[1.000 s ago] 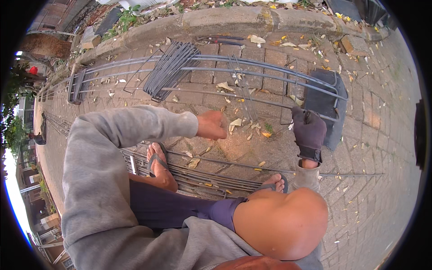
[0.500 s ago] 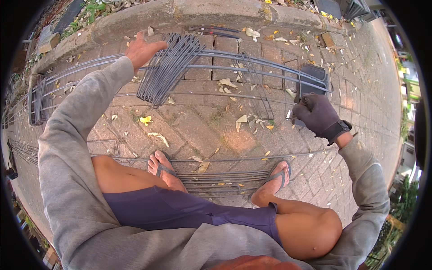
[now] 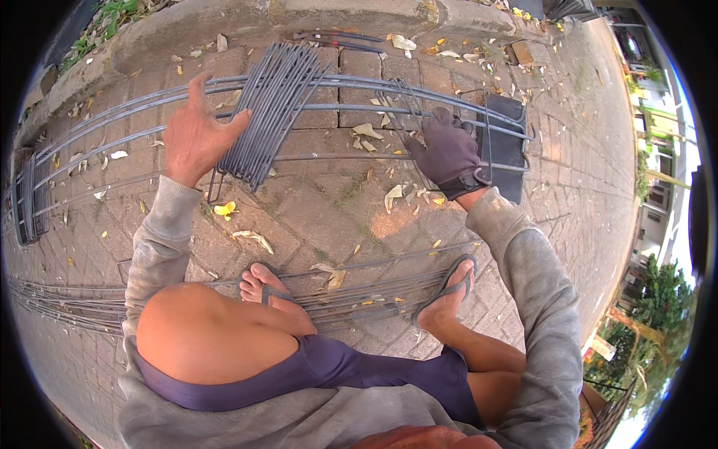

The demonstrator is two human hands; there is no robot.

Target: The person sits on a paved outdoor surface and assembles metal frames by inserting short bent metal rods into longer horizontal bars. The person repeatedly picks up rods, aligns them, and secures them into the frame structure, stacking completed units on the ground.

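My bare left hand (image 3: 196, 135) is open, index finger and thumb spread wide, beside a slanting stack of bent steel stirrups (image 3: 273, 112). The thumb reaches the stack's left side. These stirrups hang around long grey steel bars (image 3: 351, 108). At the right, my gloved right hand (image 3: 449, 153) lies over the bars, beside a few loose stirrups (image 3: 400, 105). Its fingers are curled in and its thumb points left toward those stirrups; whatever the palm holds is hidden. One more stirrup (image 3: 488, 142) stands near the bars' right end, by a black flat piece (image 3: 508, 168).
More stirrups (image 3: 28, 198) gather at the bars' left end. Long-handled cutters (image 3: 340, 41) lie near the stone kerb (image 3: 224, 22). Thin rods (image 3: 351, 299) run across the paving between my sandalled feet. Dry leaves are scattered about.
My right hand has moved left along the bars, from their right end to the loose stirrups. My left hand has come down to the stack's left side, and the view has shifted.
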